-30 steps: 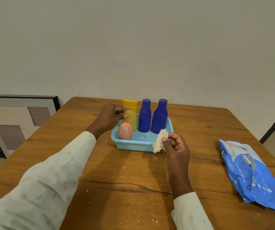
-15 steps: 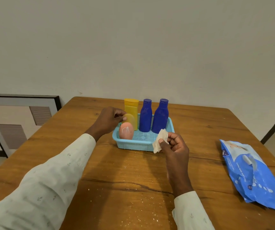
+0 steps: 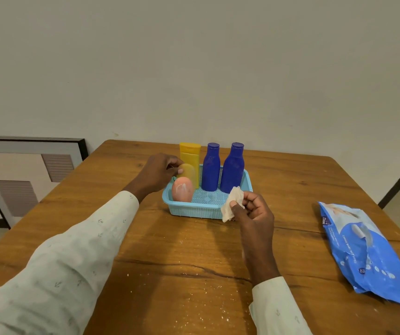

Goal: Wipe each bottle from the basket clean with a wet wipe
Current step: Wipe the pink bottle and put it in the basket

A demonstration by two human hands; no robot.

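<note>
Little has moved since the earlier frames: both hands hold nearly the same positions, my left hand (image 3: 156, 174) remaining at the yellow bottle. Nearest, at lower centre, my right hand (image 3: 252, 210) pinches a crumpled wet wipe (image 3: 231, 206) between thumb and fingers, just in front of the basket's near right corner. Right of frame, a blue wipes pack (image 3: 365, 250) lies flat on the wooden worktop (image 3: 194, 274), well apart from the basket. Centre frame, the light-blue basket (image 3: 194, 210) holds a pink bottle (image 3: 182, 189) at near left. Behind it stands the small yellow bottle (image 3: 189, 174), my left-hand fingers curled around it. Farthest stand a tall yellow bottle (image 3: 189, 153) and two blue bottles (image 3: 211, 170), upright.
</note>
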